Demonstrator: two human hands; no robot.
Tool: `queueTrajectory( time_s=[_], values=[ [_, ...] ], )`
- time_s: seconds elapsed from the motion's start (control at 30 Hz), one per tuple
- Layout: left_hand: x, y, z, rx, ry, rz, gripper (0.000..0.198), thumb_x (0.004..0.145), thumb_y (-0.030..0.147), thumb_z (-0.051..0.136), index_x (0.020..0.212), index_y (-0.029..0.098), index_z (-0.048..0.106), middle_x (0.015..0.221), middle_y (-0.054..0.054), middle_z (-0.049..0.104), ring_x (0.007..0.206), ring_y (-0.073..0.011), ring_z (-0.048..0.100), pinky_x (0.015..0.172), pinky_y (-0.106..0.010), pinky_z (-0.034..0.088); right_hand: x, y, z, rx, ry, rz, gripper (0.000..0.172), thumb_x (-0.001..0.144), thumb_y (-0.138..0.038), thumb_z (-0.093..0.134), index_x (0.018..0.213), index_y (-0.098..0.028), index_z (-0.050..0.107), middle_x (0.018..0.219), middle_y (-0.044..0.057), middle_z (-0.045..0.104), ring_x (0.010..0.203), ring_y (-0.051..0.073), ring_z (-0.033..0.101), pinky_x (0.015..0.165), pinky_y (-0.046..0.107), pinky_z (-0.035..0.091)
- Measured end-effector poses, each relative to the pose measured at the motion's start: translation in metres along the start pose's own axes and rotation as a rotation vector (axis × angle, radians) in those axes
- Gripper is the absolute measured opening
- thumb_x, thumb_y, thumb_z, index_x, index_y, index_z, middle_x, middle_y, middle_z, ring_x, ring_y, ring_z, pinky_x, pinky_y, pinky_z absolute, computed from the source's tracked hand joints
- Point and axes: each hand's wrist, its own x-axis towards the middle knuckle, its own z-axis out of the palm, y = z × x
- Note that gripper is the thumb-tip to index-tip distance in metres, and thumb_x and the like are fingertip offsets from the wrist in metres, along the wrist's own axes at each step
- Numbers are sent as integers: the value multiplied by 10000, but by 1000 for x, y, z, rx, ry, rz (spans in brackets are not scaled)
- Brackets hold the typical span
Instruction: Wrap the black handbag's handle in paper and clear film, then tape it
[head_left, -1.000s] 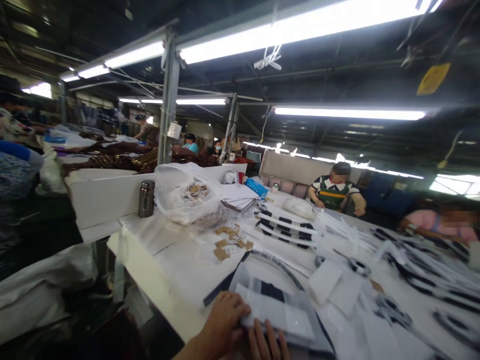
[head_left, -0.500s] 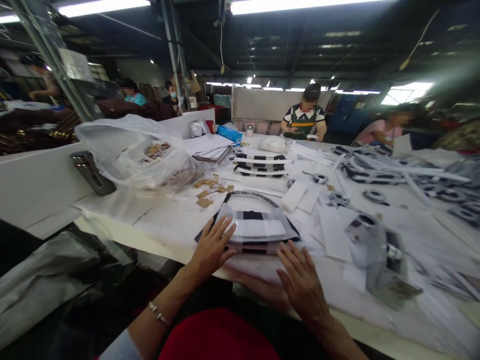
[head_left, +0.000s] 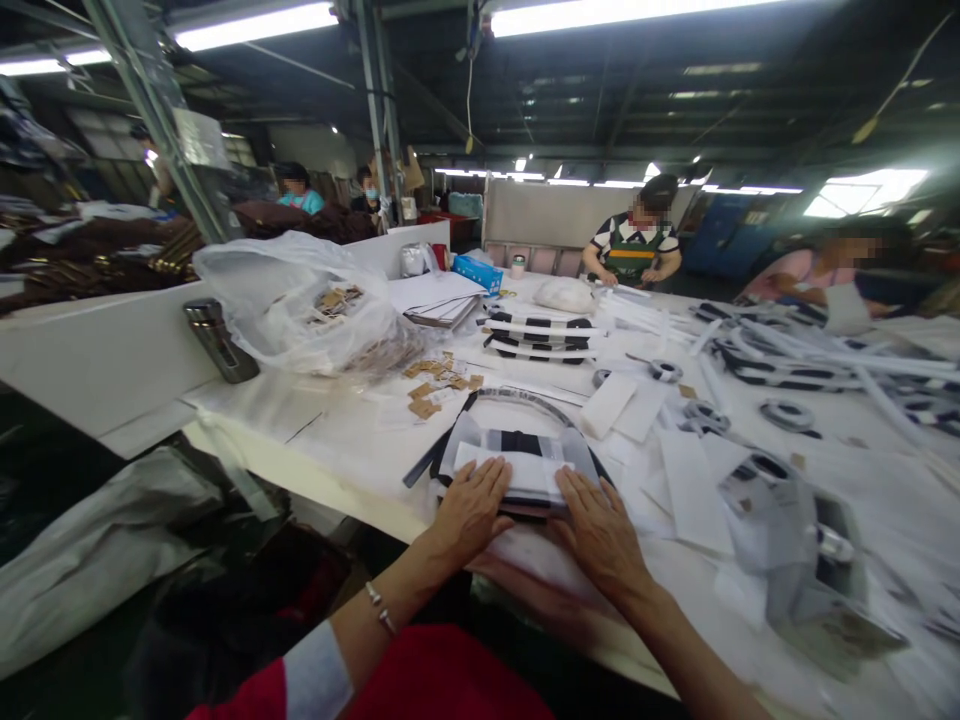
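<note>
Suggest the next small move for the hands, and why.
Probably a light press to smooth the white strip: the left hand and right hand have fingers extended, fingertips towards its two ends, and it lies across the black-and-white item. Whether it is fastened, I can't tell.

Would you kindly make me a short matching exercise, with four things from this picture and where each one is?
Things
1. Metallic flask
2. Left hand and right hand
3. Blue box
4. Loose brown tags

Places
A. Between the clear plastic bag and the black-and-white item
B. Just beyond the stack of papers
C. Left of the clear plastic bag as seen in the view
D. With fingers laid on the black-and-white item at the near edge of the table

Right pairs: 1-C, 2-D, 3-B, 4-A
</note>
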Motion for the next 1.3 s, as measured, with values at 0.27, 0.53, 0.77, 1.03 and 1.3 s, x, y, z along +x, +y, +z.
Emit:
queueTrajectory(
  time_s=[0.27,0.53,0.77,1.03,1.3],
  values=[
    [-3,4,-6,33,20,8,849,881,514,635,1529,137,237,1560,-172,377,1437,-277,374,1173,-451,312,3,3,-8,93,25,-2,463,947,-401,528,1337,-151,523,1351,145,621,1236,299,570,1134,513,282],
    [-42,-44,-15,-185,291,-303,692,918,376,612,1490,190,271,1472,-179,478,1375,-308,454,1113,-508,418,-9,53,-43,573,30,712,720,872,-715,415,1361,-198,529,1427,129,556,1343,310,480,1164,520,324],
    [-67,-59,-3,-685,370,-584,335,856,283,644,1166,218,533,1135,-67,617,1055,-211,654,901,-393,590,-10,40,-23,872,-33,988,785,841,-739,407,1381,-179,510,1447,116,532,1370,286,443,1212,449,257],
    [-62,-71,-9,-726,240,-629,344,788,316,684,1106,221,595,1108,-53,670,983,-218,671,900,-407,578,-5,32,-2,853,60,851,685,916,-677,328,1328,-177,550,1390,133,550,1344,296,442,1188,506,274],
    [-68,-69,-7,-652,262,-611,253,817,308,635,1053,223,599,1025,-37,679,947,-207,683,833,-365,597,0,35,-13,844,63,924,699,905,-691,337,1295,-161,572,1365,149,572,1315,312,476,1167,517,310]
  ],
)
